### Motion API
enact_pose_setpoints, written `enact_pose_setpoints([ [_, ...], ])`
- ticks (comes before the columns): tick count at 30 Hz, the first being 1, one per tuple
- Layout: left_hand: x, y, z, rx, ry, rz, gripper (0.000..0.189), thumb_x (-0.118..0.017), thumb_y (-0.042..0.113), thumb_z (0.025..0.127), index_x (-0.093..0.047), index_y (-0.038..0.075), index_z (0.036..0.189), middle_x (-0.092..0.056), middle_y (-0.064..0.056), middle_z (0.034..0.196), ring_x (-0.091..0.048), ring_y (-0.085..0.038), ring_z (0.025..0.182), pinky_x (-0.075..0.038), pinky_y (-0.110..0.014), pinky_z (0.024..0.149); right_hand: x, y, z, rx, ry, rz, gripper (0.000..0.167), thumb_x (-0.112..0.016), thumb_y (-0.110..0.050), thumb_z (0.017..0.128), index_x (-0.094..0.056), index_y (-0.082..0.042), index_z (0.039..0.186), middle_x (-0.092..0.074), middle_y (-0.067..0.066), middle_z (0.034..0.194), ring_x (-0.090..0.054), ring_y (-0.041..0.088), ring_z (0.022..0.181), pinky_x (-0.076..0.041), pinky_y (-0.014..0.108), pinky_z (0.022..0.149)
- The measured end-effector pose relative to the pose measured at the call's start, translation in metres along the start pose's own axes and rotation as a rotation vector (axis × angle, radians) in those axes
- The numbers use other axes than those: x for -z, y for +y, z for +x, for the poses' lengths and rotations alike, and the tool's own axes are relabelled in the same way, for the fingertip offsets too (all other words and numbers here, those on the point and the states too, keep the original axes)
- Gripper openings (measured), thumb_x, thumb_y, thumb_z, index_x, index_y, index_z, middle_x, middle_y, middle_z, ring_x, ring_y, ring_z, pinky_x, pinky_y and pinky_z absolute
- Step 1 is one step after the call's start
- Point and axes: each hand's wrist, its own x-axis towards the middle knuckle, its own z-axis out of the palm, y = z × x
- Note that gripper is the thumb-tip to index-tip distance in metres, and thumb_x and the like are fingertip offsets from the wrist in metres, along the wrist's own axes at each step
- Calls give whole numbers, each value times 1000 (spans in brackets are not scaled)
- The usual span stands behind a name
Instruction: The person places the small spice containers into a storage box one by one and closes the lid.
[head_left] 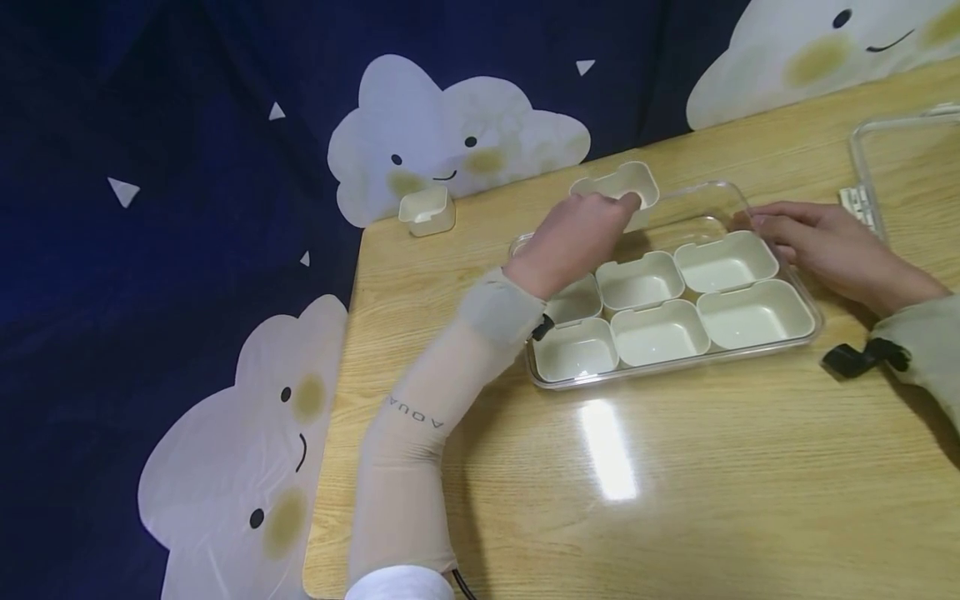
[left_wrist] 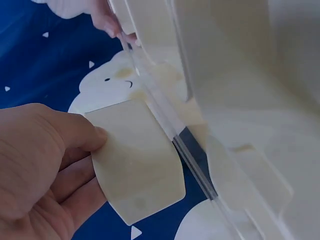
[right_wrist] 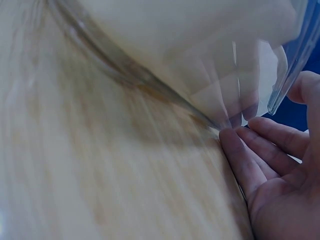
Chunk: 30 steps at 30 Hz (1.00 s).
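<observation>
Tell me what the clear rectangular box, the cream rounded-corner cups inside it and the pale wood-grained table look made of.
Clear rectangular box: probably hard, glossy plastic; transparent with bright rim highlights, though glass is possible.
Cream rounded-corner cups: likely moulded plastic, satin; opaque, smooth, thin-walled.
Pale wood-grained table: wood or laminate, glossy; grain lines and a bright reflection.

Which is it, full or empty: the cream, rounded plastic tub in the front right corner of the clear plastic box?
Empty: in the head view, the tub shows only its bare inside.
</observation>
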Motion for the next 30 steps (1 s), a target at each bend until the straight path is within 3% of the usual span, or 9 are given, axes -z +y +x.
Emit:
enact_pose_setpoints([
  [6,-6,5,2,-39,-57,-39,29,-39,3,106,-60,15,123,-74,1,95,-72,-20,84,-62,-37,76,-1,-1,-1,-4,6,-18,60,-55,-46,105,-48,-11,154,-66,-31,128,-60,-22,106,-50,2,84],
  [12,-12,9,4,-60,-91,-56,29,-40,3,106,-60,15,122,-72,1,93,-70,-19,84,-60,-37,75,0,-1,-2,-29,10,-75,63,-53,-52,104,-47,-15,155,-61,-27,140,-57,-24,106,-48,1,83],
  [20,-19,14,4,-80,-122,-65,29,-40,4,107,-61,16,123,-61,4,84,-57,-12,77,-53,-29,68,1,-3,-2,-63,20,-150,65,-51,-58,103,-46,-21,156,-51,-18,156,-54,-24,105,-46,1,81],
  [30,-25,12,4,-112,-160,-62,31,-42,2,106,-63,15,124,-60,5,85,-54,-10,80,-50,-28,73,2,0,-1,-25,17,-70,63,-54,-51,104,-47,-15,155,-62,-29,136,-57,-24,106,-48,1,83],
])
